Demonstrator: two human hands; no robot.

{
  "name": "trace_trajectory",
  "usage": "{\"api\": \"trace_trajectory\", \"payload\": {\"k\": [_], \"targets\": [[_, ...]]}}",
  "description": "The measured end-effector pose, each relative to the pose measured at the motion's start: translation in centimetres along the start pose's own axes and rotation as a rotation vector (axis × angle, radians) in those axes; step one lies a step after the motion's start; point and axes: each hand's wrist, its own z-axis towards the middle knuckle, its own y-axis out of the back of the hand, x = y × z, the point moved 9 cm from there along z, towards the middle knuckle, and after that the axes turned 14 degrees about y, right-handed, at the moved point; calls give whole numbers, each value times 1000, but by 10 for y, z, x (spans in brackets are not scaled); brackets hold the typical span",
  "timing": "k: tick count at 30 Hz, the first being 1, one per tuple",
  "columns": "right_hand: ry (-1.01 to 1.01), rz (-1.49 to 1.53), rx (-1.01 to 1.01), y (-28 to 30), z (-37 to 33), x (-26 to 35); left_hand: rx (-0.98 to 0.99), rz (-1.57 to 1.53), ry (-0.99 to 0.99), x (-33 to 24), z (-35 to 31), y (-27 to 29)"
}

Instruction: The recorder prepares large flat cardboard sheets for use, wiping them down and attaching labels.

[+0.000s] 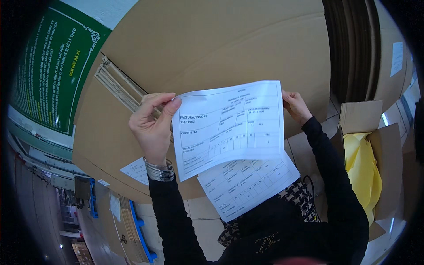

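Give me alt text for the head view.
A person's left hand and right hand hold up a printed white sheet, with another sheet below. Brown cardboard stands behind; an open carton at right holds something yellow.

Wore black, close-fitting long sleeves (176,225). Carried stacked silver-toned bangles (160,172) just below the left hand (152,119). Displayed a glittering gold motif (266,242) on the black top (304,240). Included a black-and-pale garment (301,198) with an angular repeating pattern.

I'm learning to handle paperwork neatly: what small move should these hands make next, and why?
Probably the left hand and right hand should ease slightly apart: they hold the upper printed sheet near its top corners, and its curved lower edge suggests slack.
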Motion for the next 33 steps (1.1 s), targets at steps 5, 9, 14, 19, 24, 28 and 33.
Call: {"api": "trace_trajectory", "payload": {"k": [5, 9, 14, 19, 24, 28, 33], "targets": [[41, -124, 45, -6, -5, 12, -12, 3, 85, 21, -7, 1], [-78, 362, 185, -16, -20, 20, -89, -37, 225, 55, -14, 5], [9, 249, 30, -8, -49, 24, -70, -73, 241, 67, -19, 0], [148, -213, 86, -10, -38, 44, -76, -71, 275, 90, -20, -6], [388, -631, 52, 47, 22, 95, 21, -191, 407, 148, -18, -56], [581, -951, -86, 57, 65, 111, -95, -225, 402, 184, -1, -98], [744, -1160, -198, 46, 91, 112, -312, -86, 368, 228, 16, -111]]}}
